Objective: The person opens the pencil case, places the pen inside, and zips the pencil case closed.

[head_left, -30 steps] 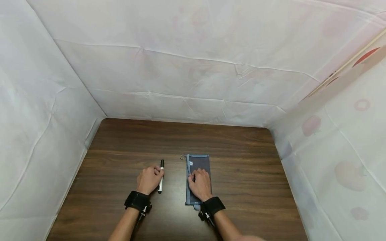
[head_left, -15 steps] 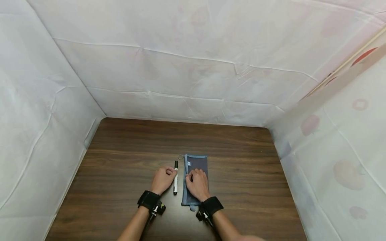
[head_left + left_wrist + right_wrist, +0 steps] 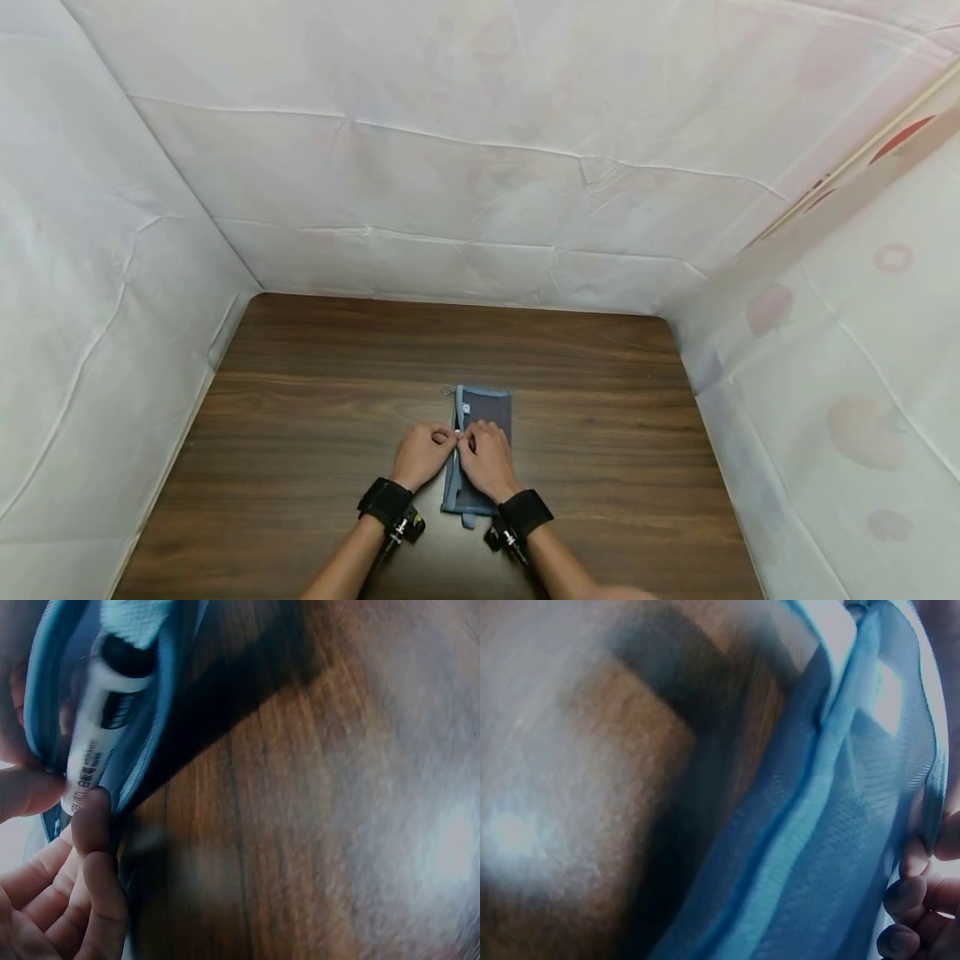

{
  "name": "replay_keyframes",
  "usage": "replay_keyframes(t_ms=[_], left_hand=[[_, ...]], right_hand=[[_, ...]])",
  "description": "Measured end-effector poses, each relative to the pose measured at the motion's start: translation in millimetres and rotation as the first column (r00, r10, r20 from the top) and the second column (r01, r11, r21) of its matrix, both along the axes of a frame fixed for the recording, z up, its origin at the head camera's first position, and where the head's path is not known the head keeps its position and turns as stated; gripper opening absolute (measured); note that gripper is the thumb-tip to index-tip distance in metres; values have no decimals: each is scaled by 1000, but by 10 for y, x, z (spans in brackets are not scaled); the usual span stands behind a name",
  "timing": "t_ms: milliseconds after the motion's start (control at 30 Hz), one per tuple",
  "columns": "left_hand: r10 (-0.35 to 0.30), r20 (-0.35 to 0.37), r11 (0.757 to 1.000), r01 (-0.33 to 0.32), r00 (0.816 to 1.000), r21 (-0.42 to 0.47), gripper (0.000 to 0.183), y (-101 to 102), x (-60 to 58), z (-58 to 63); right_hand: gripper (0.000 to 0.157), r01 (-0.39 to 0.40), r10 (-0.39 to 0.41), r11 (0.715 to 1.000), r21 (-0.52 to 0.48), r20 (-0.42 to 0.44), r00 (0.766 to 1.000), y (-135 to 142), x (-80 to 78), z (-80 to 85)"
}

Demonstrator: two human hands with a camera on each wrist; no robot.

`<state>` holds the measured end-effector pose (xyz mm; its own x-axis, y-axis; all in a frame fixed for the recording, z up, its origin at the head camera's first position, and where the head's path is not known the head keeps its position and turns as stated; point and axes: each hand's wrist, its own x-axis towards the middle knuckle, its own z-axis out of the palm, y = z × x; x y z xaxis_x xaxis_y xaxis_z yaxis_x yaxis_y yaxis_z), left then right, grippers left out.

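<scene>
A blue mesh zip pouch (image 3: 487, 407) lies on the table, its zipped side facing left. My left hand (image 3: 422, 457) pinches a white marker with a black end (image 3: 94, 742) at that side. In the left wrist view the marker sits between the two parted zip edges, in the pouch's mouth. My right hand (image 3: 489, 460) rests over the pouch and its fingertips (image 3: 907, 896) grip the opening's edge in the right wrist view. Most of the marker is hidden by my hands in the head view.
The brown wood-grain table (image 3: 600, 417) spreads out on both sides of the pouch. Pale fabric walls (image 3: 450, 192) enclose its back, left and right. A small ring (image 3: 447, 390) hangs at the pouch's far left corner.
My left hand has carried the marker rightward from the bare table to the pouch's open side. My right hand has stayed on the pouch, whose near end has shifted slightly left.
</scene>
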<state>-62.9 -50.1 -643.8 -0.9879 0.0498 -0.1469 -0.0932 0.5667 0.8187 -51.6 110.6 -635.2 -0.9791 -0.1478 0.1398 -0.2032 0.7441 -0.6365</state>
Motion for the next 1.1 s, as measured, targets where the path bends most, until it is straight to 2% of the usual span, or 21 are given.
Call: replay_keyframes(t_ms=[133,333,433,633,800,1100], left_hand=[[-27,-16,1000,27,1000,12,11,-16,-5,-24],[-74,-69,997,73,995,-25,11,-37,-23,-43],[-86,-61,996,83,994,-45,13,-31,-27,-34],[-71,-34,996,68,997,-64,13,9,-35,-24],[-61,-80,994,53,995,-97,29,54,-23,-30],[-60,-152,990,39,987,-137,24,115,-19,-94]], right_hand=[[27,-8,8,1000,-13,20,1000,-13,5,16],[24,-41,42,998,-45,36,998,-22,22,29],[21,-41,44,997,-64,45,998,-31,31,37],[24,-50,52,995,-84,17,999,-55,26,62],[26,-61,62,992,-108,9,998,-73,24,106],[28,-42,47,992,-115,42,998,-85,39,145]])
